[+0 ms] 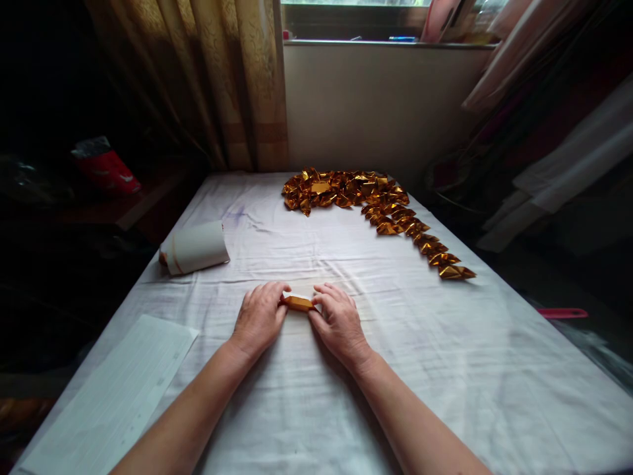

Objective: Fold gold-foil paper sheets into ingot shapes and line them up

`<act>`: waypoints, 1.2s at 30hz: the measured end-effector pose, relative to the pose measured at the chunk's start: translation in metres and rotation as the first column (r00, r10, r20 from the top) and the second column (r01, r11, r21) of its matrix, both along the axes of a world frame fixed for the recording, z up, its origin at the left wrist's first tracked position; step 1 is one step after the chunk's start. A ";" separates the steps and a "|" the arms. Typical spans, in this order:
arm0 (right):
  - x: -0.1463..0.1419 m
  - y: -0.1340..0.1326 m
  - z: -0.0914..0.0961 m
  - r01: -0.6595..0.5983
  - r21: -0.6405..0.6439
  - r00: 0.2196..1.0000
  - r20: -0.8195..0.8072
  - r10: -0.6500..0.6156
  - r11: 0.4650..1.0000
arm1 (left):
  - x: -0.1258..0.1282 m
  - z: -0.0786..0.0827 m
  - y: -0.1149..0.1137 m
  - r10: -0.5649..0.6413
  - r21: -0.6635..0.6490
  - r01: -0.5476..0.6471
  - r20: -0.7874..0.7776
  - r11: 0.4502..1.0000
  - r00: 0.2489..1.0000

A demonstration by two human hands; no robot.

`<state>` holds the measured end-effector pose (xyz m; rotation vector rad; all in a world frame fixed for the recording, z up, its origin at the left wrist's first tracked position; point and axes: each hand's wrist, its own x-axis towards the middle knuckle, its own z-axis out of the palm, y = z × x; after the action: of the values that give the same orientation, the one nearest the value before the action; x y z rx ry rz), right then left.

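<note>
Between my two hands, low over the middle of the table, is a small folded piece of gold foil paper [299, 303], long and narrow with pointed ends. My left hand [262, 314] pinches its left end, and my right hand [340, 320] pinches the right end. Fingers hide both tips of the piece. Farther back lies a heap of shiny gold folded foil pieces [346, 189]. From its right side a row of similar foil pieces [429, 247] trails toward me along the table's right side.
A white cloth [425, 356] covers the table. At the left lie a white cardboard tube [196, 249] and a pale lined sheet of paper [113, 396]. A curtain [237, 79] hangs behind. Beyond the right edge is a pink handle [562, 313]; clothes [568, 165] hang there.
</note>
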<state>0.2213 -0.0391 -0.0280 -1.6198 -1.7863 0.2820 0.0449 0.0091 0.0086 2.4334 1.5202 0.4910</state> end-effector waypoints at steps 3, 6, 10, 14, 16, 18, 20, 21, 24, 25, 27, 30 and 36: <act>-0.001 0.000 0.002 -0.016 0.024 1.000 0.003 0.016 1.000 | 0.001 0.000 0.004 -0.051 0.066 0.053 -0.040 0.996 0.998; -0.002 -0.001 0.005 -0.025 0.011 0.999 0.047 0.025 1.000 | -0.002 -0.003 0.002 -0.110 0.059 0.108 0.020 0.992 0.994; -0.003 -0.002 0.007 -0.033 0.005 0.997 0.071 0.032 0.999 | -0.009 -0.007 -0.011 -0.233 0.071 0.226 0.133 0.972 0.963; -0.006 -0.002 0.005 -0.069 -0.004 0.994 0.082 0.069 0.998 | -0.011 -0.013 -0.020 -0.238 0.101 0.225 0.147 0.969 0.960; -0.006 -0.002 0.005 -0.106 0.003 0.992 0.075 0.106 0.994 | -0.011 -0.017 -0.020 -0.225 0.130 0.206 0.155 0.970 0.962; -0.005 -0.002 0.005 -0.156 0.008 0.986 0.060 0.155 0.988 | -0.012 -0.020 -0.017 -0.219 0.161 0.192 0.172 0.968 0.961; 0.000 -0.002 0.006 -0.212 0.006 0.977 0.037 0.211 0.977 | -0.016 -0.022 -0.014 -0.223 0.178 0.188 0.199 0.966 0.954; 0.003 -0.002 0.006 -0.235 0.004 0.972 0.027 0.235 0.972 | -0.019 -0.022 -0.012 -0.229 0.178 0.192 0.214 0.965 0.950; 0.012 -0.001 0.006 -0.274 -0.013 0.961 0.038 0.274 0.962 | -0.028 -0.020 -0.007 -0.246 0.141 0.216 0.259 0.966 0.934; 0.015 -0.001 0.005 -0.278 -0.022 0.959 0.055 0.279 0.960 | -0.031 -0.019 -0.005 -0.252 0.124 0.225 0.276 0.966 0.928; 0.017 0.000 0.003 -0.282 -0.035 0.954 0.092 0.285 0.959 | -0.036 -0.017 -0.003 -0.258 0.091 0.242 0.317 0.966 0.913; 0.016 0.001 0.002 -0.300 -0.035 0.944 0.131 0.302 0.953 | -0.040 -0.017 0.000 -0.261 0.054 0.260 0.377 0.964 0.889; 0.012 -0.002 0.011 -0.365 -0.054 0.918 0.144 0.369 0.929 | -0.042 -0.018 0.001 -0.233 0.009 0.253 0.416 0.968 0.879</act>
<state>0.2329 -0.0409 -0.0171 -1.3419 -2.2123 0.3617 0.0033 0.0105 -0.0091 2.2508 1.0234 0.8442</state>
